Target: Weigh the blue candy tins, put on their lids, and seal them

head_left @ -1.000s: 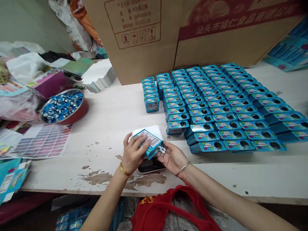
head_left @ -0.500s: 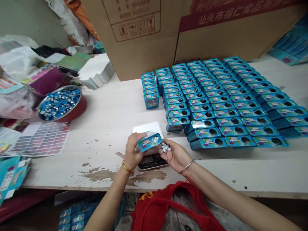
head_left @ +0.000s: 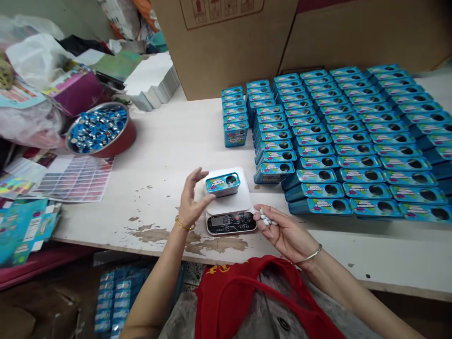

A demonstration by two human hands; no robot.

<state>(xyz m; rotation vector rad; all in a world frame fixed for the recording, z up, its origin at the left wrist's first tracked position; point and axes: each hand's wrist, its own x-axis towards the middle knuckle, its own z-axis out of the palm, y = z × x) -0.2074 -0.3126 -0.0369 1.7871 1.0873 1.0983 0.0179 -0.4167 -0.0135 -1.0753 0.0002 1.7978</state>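
A small blue candy box [head_left: 219, 185] stands upright on the white platform of a digital scale [head_left: 233, 205], its round hole showing at the right of the top. My left hand [head_left: 192, 200] is beside the box on its left, empty, thumb and fingers spread apart. To the right of the scale's dark display panel, my right hand [head_left: 286, 233] is cupped with several small white candies [head_left: 265, 217] in its fingers.
Rows of blue boxes [head_left: 335, 136] fill the table's right side. A red bowl [head_left: 118, 147] of blue-and-silver caps sits at left, near printed sheets [head_left: 79, 179] and stacked white card [head_left: 151, 77]. Large cardboard cartons [head_left: 233, 52] stand behind. More blue boxes [head_left: 115, 296] lie below the table.
The box that my left hand held tilted now stands on the scale, and that hand has let go. My right hand with the candies has moved slightly right. The view has shifted.
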